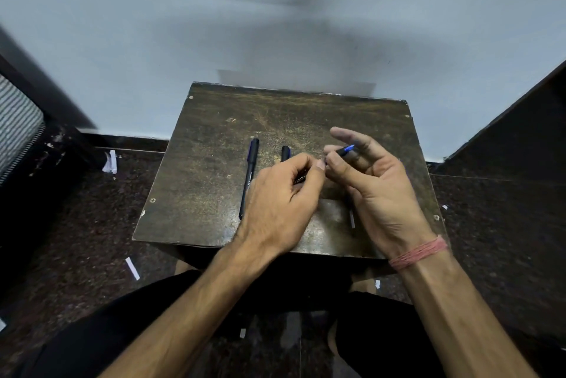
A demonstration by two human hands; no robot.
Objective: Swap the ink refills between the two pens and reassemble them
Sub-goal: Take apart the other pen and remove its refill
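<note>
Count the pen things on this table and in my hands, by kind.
Whole pen: 1
Loose pieces on the table: 2, a dark cap and a thin stick
Pieces held: 2, black barrel in left hand, blue-tipped piece in right hand
Total: 5

A: Surroundings? Dark scuffed wooden table point(214, 144) against pale wall point(275, 10).
B: Noted. Paper scraps point(132, 268) on speckled dark floor point(76, 224); striped fabric point(18, 123) at left edge.
</note>
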